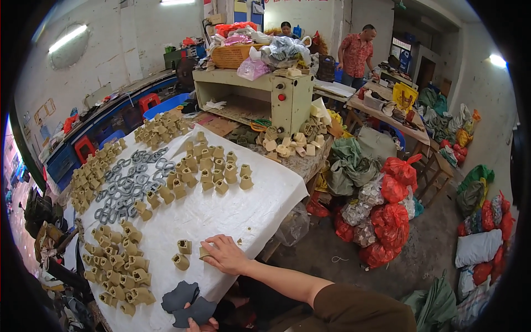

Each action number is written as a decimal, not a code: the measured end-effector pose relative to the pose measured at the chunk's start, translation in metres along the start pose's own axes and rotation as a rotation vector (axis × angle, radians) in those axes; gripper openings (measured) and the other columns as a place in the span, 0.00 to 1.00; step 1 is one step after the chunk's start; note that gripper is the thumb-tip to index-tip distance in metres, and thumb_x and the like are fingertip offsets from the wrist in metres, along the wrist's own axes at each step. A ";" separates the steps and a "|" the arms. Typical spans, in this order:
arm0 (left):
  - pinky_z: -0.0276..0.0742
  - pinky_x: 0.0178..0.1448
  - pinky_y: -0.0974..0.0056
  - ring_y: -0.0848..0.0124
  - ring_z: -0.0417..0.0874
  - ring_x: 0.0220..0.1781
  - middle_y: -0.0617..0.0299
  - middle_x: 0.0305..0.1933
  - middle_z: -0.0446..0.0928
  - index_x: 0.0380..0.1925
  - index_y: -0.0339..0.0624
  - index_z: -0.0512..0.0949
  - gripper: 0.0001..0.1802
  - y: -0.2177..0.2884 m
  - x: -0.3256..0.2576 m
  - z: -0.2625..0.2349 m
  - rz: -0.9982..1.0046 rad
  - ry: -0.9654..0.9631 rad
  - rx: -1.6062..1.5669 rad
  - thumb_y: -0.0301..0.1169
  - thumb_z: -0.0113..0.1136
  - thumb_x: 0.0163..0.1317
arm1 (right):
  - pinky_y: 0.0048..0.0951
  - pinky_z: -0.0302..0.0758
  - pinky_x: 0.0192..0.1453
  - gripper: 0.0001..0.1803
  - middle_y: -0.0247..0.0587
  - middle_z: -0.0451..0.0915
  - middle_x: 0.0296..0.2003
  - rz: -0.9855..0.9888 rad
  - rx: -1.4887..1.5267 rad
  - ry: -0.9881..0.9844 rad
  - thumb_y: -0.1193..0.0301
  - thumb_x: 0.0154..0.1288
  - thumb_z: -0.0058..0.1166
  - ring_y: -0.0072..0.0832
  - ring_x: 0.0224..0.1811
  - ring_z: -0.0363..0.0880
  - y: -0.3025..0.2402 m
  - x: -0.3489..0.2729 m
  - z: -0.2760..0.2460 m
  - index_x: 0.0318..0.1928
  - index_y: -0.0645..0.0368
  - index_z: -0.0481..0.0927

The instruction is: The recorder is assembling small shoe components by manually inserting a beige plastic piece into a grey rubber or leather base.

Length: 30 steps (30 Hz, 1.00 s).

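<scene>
Left hand point(202, 326): holding dark flat pieces point(194, 314), fingers narrow
Right hand point(225, 255): resting beyond dark flat pieces, fingers bending over a tan piece point(204, 255); grip hidden, cannot tell
Tan piece: poking out left of right fingertips, beyond dark flat pieces; right hand lying nearer; long axis unclear
Loose tan pair point(184, 247): sitting beyond dark flat pieces

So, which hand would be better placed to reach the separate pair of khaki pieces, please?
Probably the right hand: it is beside the khaki pair, while the left hand, lower in view, holds a dark flat piece.
</scene>
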<state>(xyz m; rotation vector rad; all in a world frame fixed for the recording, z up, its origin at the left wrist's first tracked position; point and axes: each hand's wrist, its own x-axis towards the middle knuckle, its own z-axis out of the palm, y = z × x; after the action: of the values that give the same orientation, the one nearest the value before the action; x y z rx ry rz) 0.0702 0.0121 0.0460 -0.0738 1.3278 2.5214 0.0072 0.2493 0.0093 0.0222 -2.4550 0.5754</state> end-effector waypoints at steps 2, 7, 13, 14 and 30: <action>0.69 0.28 0.66 0.67 0.75 0.27 0.56 0.39 0.77 0.46 0.36 0.71 0.15 -0.001 0.000 -0.001 -0.001 0.023 -0.008 0.35 0.41 0.69 | 0.39 0.61 0.57 0.25 0.45 0.68 0.50 0.006 -0.008 -0.002 0.57 0.64 0.48 0.40 0.54 0.64 0.000 0.001 -0.003 0.57 0.59 0.69; 0.71 0.29 0.65 0.67 0.75 0.27 0.56 0.40 0.77 0.48 0.35 0.69 0.14 0.005 -0.003 0.001 -0.063 -0.014 -0.039 0.33 0.43 0.69 | 0.39 0.61 0.56 0.25 0.44 0.69 0.50 0.000 -0.031 -0.013 0.58 0.64 0.48 0.40 0.53 0.65 0.003 -0.001 -0.003 0.57 0.59 0.69; 0.74 0.36 0.63 0.65 0.75 0.35 0.56 0.47 0.74 0.52 0.36 0.66 0.16 0.008 -0.008 0.007 -0.123 -0.197 -0.019 0.21 0.43 0.64 | 0.39 0.64 0.54 0.25 0.44 0.69 0.50 -0.007 -0.023 -0.019 0.60 0.62 0.50 0.41 0.52 0.65 0.002 0.002 -0.003 0.57 0.59 0.68; 0.74 0.38 0.62 0.65 0.75 0.37 0.55 0.49 0.72 0.53 0.36 0.65 0.19 0.012 -0.010 0.012 -0.144 -0.194 -0.038 0.18 0.42 0.61 | 0.39 0.64 0.54 0.25 0.44 0.69 0.50 -0.006 -0.029 -0.012 0.60 0.62 0.50 0.41 0.52 0.65 0.002 0.002 -0.004 0.57 0.59 0.69; 0.72 0.36 0.66 0.65 0.78 0.33 0.49 0.39 0.75 0.60 0.32 0.59 0.24 0.000 -0.008 0.012 -0.166 -0.231 -0.148 0.33 0.42 0.66 | 0.40 0.65 0.52 0.25 0.45 0.71 0.46 -0.028 -0.036 0.000 0.61 0.59 0.54 0.42 0.49 0.68 0.001 0.000 0.001 0.54 0.60 0.71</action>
<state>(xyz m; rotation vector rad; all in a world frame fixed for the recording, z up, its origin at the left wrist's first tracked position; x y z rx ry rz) 0.0789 0.0197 0.0543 0.0721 1.0037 2.3988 0.0065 0.2500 0.0085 0.0420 -2.4606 0.5193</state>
